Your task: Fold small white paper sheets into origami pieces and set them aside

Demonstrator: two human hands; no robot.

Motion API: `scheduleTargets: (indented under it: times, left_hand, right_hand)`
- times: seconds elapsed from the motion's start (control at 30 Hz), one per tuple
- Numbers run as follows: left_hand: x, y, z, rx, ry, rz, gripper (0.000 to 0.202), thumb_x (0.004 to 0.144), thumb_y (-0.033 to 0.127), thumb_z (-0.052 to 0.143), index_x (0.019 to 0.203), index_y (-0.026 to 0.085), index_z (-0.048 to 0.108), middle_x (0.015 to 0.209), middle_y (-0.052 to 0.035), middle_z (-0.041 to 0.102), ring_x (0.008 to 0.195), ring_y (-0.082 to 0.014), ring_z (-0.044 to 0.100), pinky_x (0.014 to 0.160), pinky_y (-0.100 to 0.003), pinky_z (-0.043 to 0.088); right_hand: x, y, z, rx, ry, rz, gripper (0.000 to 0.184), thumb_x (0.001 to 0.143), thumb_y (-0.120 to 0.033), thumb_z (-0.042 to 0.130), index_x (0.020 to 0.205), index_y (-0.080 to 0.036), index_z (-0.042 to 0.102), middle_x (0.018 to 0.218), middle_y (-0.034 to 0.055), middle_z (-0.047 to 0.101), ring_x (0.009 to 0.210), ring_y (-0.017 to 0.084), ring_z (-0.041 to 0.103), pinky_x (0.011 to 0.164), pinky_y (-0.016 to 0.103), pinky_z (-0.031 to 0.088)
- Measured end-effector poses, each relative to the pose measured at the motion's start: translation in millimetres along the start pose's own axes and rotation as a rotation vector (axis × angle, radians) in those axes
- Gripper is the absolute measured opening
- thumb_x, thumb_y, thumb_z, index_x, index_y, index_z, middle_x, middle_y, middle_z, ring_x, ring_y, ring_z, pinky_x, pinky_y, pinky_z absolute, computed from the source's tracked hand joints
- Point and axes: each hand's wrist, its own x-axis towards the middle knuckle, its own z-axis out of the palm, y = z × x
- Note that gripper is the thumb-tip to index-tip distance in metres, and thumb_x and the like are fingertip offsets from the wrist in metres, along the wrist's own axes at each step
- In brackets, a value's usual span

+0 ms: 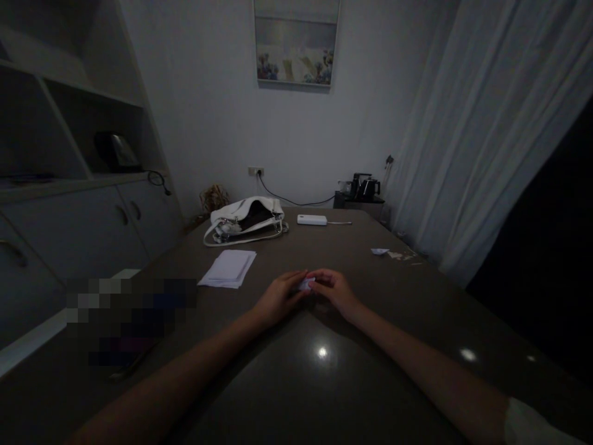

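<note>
My left hand and my right hand meet on the dark table. Both pinch a small pale piece of folded paper between their fingertips. The paper is mostly covered by the fingers, so its shape is hard to make out. Both forearms stretch across the tabletop towards it.
A stack of white paper sheets lies left of the hands. Behind it sit a white handbag and a white power bank with a cable. A small folded paper shape and scraps lie at the right. Cabinets stand left, curtains right.
</note>
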Motion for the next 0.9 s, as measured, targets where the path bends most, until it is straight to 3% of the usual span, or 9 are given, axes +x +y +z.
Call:
scheduleTargets:
  times: [0.2, 0.33, 0.53, 0.73, 0.9]
  left_hand:
    - [1.1, 3.1, -0.6, -0.043, 0.008, -0.063, 0.046, 0.080, 0.030, 0.056, 0.123, 0.012, 0.052, 0.118, -0.0134, 0.059, 0.104, -0.0224, 0.057, 0.090, -0.032, 0.043]
    - [1.8, 4.0, -1.3, -0.036, -0.032, -0.061, 0.042, 0.082, 0.031, 0.053, 0.120, 0.014, 0.054, 0.113, -0.0106, 0.063, 0.097, -0.0212, 0.059, 0.084, -0.029, 0.044]
    - [1.7, 4.8, -1.1, -0.043, -0.070, -0.084, 0.042, 0.084, 0.035, 0.050, 0.119, 0.012, 0.055, 0.106, -0.0097, 0.066, 0.090, -0.0203, 0.062, 0.078, -0.026, 0.045]
    - [1.8, 5.2, -3.0, -0.106, -0.050, -0.118, 0.042, 0.083, 0.037, 0.051, 0.116, 0.012, 0.059, 0.107, -0.0080, 0.066, 0.092, -0.0211, 0.062, 0.080, -0.027, 0.044]
    - [2.5, 6.0, -5.0, -0.174, -0.109, -0.123, 0.041, 0.084, 0.038, 0.048, 0.113, 0.011, 0.060, 0.102, -0.0059, 0.068, 0.088, -0.0202, 0.062, 0.076, -0.026, 0.045]
  right_hand:
    - [-2.0, 1.1, -1.9, 0.023, -0.030, 0.003, 0.026, 0.063, -0.025, 0.071, 0.087, -0.019, 0.064, 0.079, 0.0019, 0.069, 0.072, 0.014, 0.064, 0.073, 0.029, 0.048]
    - [-2.9, 0.3, -2.1, 0.014, -0.045, 0.000, 0.030, 0.062, -0.025, 0.072, 0.091, -0.019, 0.063, 0.084, 0.0020, 0.069, 0.075, 0.014, 0.064, 0.075, 0.028, 0.047]
    - [-5.0, -5.1, -1.5, -0.025, -0.060, 0.009, 0.027, 0.066, -0.027, 0.069, 0.092, -0.019, 0.064, 0.081, 0.0013, 0.068, 0.072, 0.013, 0.062, 0.071, 0.026, 0.047]
    - [-1.8, -1.1, -3.5, -0.112, -0.015, -0.043, 0.021, 0.071, -0.033, 0.065, 0.087, -0.019, 0.066, 0.085, 0.0028, 0.067, 0.072, 0.012, 0.060, 0.066, 0.024, 0.046]
    - [-0.5, 0.8, -4.0, -0.191, -0.044, -0.092, 0.022, 0.072, -0.035, 0.064, 0.087, -0.019, 0.067, 0.085, 0.0031, 0.067, 0.070, 0.013, 0.059, 0.062, 0.024, 0.045]
